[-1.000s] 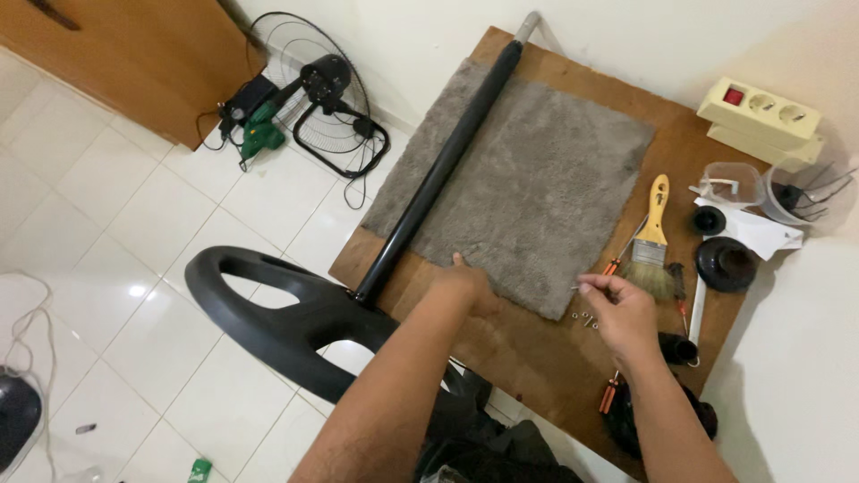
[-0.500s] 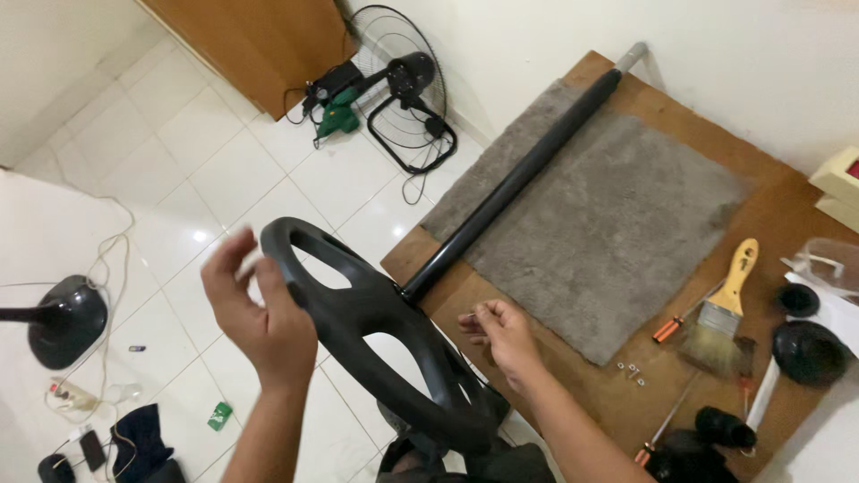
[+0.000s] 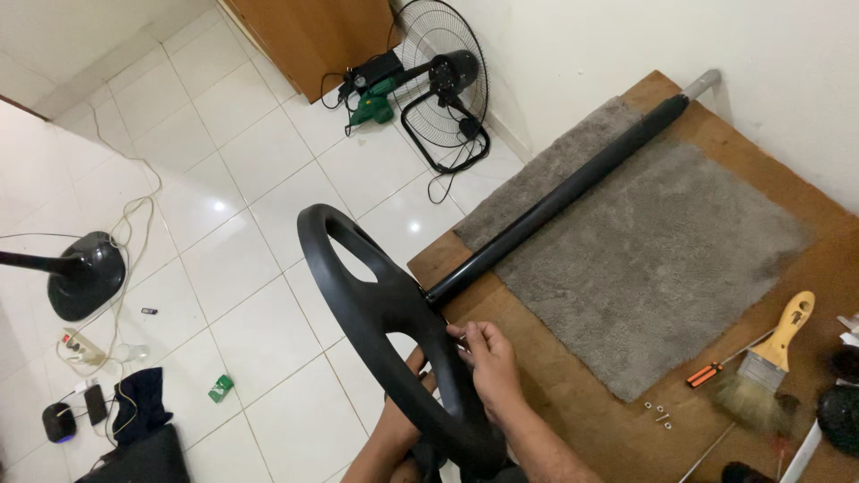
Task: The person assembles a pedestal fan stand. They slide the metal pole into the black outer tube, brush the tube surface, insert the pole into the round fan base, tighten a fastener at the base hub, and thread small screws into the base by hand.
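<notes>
Black pole (image 3: 559,195) lying diagonally, base (image 3: 385,322) near hands (image 3: 490,358)

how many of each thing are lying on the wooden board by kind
grey mat: 1
black pole: 1
paintbrush: 1
orange-handled screwdriver: 1
small screws and washers: about 3
total: about 7, not counting the cut-off items at the right edge

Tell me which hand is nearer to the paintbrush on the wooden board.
Right. The right hand grips the round black fan base at the board's near edge, left of the paintbrush. The left hand is mostly hidden behind that base, farther away.
</notes>
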{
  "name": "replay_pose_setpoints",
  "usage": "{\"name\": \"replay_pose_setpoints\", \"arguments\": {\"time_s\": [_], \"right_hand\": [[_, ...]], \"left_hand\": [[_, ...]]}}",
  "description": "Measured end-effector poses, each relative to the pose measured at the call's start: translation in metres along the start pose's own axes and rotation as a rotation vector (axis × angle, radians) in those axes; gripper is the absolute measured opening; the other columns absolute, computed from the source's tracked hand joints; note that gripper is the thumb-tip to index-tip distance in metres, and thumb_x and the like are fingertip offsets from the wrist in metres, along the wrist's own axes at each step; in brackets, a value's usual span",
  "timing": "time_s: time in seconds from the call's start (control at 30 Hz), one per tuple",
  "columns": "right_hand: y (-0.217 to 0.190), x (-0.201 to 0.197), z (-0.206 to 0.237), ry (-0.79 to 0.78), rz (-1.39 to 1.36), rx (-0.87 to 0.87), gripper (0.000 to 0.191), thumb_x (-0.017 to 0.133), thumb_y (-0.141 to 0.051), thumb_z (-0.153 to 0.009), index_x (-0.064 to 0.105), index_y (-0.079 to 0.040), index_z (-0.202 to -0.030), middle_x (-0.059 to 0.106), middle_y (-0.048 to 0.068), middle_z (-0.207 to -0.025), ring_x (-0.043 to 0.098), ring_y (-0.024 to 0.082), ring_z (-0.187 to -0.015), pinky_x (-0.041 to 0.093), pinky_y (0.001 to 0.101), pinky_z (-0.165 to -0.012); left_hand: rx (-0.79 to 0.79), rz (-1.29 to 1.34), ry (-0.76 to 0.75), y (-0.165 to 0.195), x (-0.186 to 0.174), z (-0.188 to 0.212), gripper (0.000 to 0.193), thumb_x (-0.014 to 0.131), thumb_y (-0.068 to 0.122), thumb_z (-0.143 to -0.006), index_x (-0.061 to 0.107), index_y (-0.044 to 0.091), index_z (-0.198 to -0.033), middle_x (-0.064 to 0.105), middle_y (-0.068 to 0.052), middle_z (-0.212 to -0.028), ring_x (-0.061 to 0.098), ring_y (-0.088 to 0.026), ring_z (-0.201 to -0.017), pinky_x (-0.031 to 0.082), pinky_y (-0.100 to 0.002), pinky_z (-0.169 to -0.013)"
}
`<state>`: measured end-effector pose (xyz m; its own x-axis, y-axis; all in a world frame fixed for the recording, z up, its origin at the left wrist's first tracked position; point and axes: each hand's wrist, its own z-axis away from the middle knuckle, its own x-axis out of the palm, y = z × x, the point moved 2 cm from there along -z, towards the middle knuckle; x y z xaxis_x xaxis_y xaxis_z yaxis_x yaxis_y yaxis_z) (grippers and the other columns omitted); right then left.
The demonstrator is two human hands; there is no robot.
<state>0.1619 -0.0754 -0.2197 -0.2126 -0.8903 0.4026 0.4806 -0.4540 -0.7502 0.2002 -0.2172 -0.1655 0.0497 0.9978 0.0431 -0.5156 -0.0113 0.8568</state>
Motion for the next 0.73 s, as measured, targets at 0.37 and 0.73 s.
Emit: {"name": "replay_pose_setpoints", "arguments": {"time_s": [0.37,0.73], "right_hand": [[-0.021,0.011,0.0,-0.044,0.08,-0.035,0.03,0.046,-0.03,-0.106,0.063,-0.006,-0.103,0.074,0.013,-0.124,0.068,0.018,-0.113,0.05,0.0363,-0.103],[-0.001,0.016,-0.046,-0.107,0.173,-0.022,0.02,0.056,-0.025,-0.104,0.062,-0.007,-0.106,0.074,0.019,-0.108,0.067,0.019,-0.092,0.052,0.0341,-0.083]], "left_hand": [[0.25,0.172,-0.046,0.047,-0.025,-0.024,0.038,0.065,0.014,-0.096,0.061,0.002,-0.132,0.07,-0.012,-0.12,0.067,-0.021,-0.107,0.054,-0.036,-0.093],[-0.027,0.464,0.235,-0.013,-0.071,-0.098,0.034,0.057,0.026,-0.1,0.059,0.016,-0.132,0.059,-0.007,-0.13,0.056,-0.028,-0.113,0.054,-0.053,-0.093]]}}
